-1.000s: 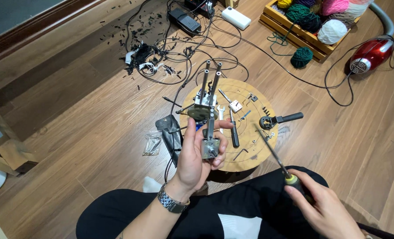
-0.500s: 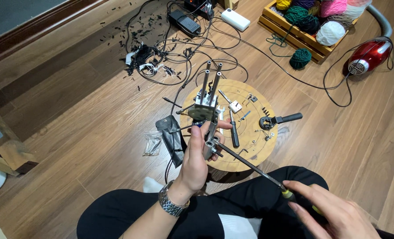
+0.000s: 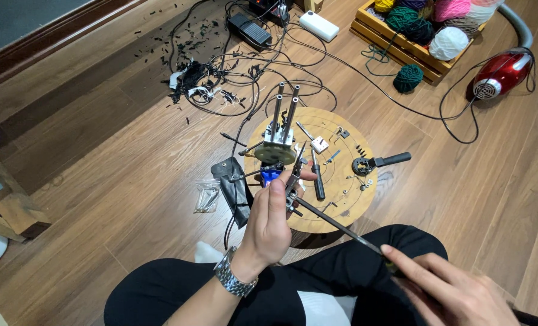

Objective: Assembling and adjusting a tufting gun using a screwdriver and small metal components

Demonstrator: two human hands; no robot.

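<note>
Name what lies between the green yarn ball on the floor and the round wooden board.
In the head view, only bare floor crossed by black cables separates the green yarn ball from the round wooden board.

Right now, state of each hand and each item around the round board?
left hand: closed around metal assembly, held upright above the board
right hand: gripping screwdriver, tip at the assembly
round wooden board: flat on floor, small parts scattered on it
black-handled tool: lying on board, untouched
black pouch: open, lying on floor
red vacuum: lying on floor
green yarn ball: loose on floor beside crate
</note>
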